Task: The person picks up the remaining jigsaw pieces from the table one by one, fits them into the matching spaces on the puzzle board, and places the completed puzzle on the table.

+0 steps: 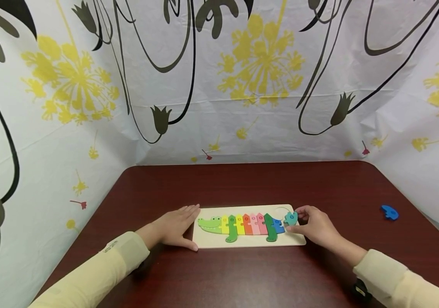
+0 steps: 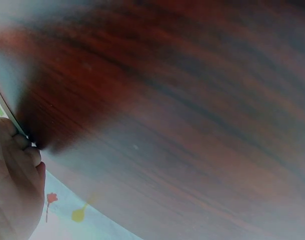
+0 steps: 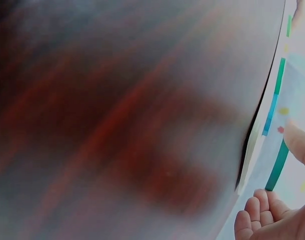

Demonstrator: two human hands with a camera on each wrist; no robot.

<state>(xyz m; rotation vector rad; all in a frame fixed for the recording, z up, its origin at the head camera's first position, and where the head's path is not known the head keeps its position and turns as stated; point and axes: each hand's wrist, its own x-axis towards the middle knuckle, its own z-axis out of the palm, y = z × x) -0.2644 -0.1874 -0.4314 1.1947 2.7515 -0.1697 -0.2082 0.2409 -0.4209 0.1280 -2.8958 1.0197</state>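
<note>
A pale wooden puzzle board [image 1: 212, 243] lies on the table, filled with a row of colored pieces that form a crocodile, its green head [image 1: 209, 225] at the left end. My left hand [image 1: 175, 226] rests against the board's left edge, fingers straight and thumb spread along the near corner. At the right end, my right hand [image 1: 317, 226] pinches a teal puzzle piece [image 1: 291, 218] between thumb and fingers, beside the blue piece [image 1: 278, 226]. In the right wrist view the teal piece [image 3: 277, 167] appears edge-on, above the board's surface.
A loose blue curved piece [image 1: 390, 212] lies toward the right side of the dark red wooden table [image 1: 242, 184]. A white cloth [image 1: 204, 85] with printed flowers hangs behind the table and along both sides.
</note>
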